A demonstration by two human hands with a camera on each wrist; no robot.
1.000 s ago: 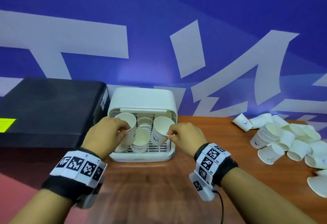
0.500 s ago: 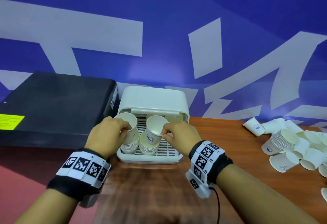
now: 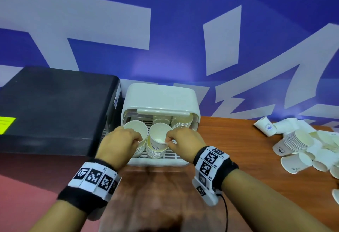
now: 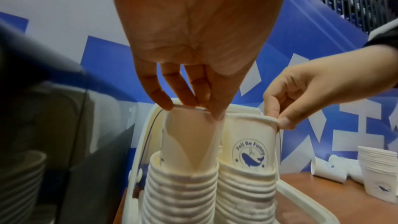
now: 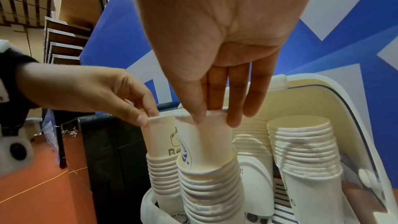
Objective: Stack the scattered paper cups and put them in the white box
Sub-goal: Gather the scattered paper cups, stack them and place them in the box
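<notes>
The white box stands open at the back of the table with several stacks of paper cups inside. My left hand pinches the rim of a paper cup that sits partway down in the front-left stack. My right hand pinches the rim of a whale-logo cup nested partway in the stack beside it. In the right wrist view, thumb and fingers clamp that cup's rim. Taller stacks fill the box's right side.
A large black case stands against the box's left side. Loose cups and one short stack lie scattered at the right of the wooden table. A blue and white wall rises right behind the box.
My right hand has carried its cup leftwards and down into the middle front stack. My left hand has lowered its cup a little into the left stack.
</notes>
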